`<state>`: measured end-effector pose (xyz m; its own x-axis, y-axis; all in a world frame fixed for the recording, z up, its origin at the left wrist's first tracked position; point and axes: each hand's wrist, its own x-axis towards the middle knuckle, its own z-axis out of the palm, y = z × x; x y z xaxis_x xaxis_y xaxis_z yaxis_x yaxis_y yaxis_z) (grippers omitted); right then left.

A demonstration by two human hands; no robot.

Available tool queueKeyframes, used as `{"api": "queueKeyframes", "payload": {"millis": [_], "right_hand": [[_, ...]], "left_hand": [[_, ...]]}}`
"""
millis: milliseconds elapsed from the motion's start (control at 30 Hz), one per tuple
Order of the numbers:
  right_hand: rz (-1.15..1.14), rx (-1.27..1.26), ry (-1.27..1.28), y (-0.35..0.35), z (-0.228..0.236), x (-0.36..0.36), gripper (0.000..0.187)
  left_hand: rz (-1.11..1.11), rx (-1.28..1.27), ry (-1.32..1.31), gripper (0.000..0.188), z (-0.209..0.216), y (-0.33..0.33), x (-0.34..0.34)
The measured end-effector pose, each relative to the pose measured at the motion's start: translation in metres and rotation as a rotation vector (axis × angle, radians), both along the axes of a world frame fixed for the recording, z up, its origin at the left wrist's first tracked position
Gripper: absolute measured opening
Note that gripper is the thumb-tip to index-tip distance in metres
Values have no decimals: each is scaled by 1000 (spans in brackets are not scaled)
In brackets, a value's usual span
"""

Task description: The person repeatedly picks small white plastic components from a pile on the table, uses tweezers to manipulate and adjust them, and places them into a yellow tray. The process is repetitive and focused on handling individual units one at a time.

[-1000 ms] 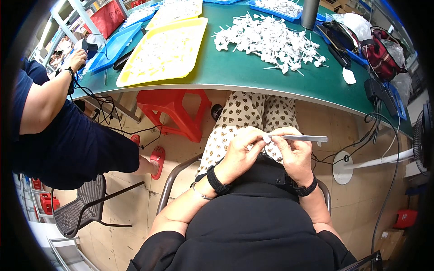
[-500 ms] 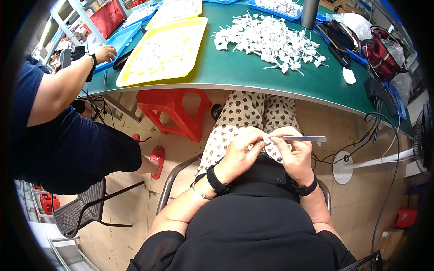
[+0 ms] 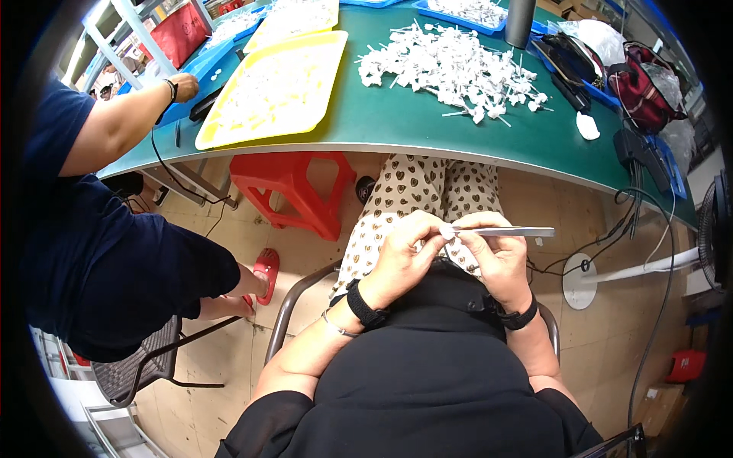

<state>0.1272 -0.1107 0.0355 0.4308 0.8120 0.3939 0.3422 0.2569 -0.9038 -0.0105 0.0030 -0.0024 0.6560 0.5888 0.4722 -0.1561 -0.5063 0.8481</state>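
Note:
Above my lap, my left hand (image 3: 406, 250) pinches a small white piece (image 3: 447, 230) between thumb and fingertips. Metal tweezers (image 3: 528, 231) are gripped in my right hand (image 3: 498, 256), their broad end sticking out to the right and their tips reaching the white piece. My fingers cover part of the piece, so its full shape is hidden. On the green table (image 3: 397, 130) beyond my hands lies a heap of small white plastic parts with thin stems (image 3: 454, 72).
A yellow tray (image 3: 332, 84) of small pieces lies left of the heap. At the left, a co-worker's hand (image 3: 183, 87) reaches over a blue tray (image 3: 202, 69). A red stool (image 3: 294, 179) stands under the table. Bags (image 3: 649, 91) and cables fill the right end.
My hands stay nearly in place, with the tweezers turned slightly at the white piece. The co-worker at left has leaned and shifted, the hand now farther over the blue tray.

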Motion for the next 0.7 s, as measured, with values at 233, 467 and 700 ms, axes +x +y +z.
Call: {"api": "queueKeyframes", "payload": {"millis": [233,467,700], "right_hand": [[-4,26,16,2,-4,-3,7],[-46,8,-46,3,-8,-1,6],[-56,32,-20,4,-8,-4,6]], "left_hand": [[10,-18,3,9,-4,0,2],[2,-36,19,7,-8,-1,2],[23,52,-1,7,-8,0,3]]}}
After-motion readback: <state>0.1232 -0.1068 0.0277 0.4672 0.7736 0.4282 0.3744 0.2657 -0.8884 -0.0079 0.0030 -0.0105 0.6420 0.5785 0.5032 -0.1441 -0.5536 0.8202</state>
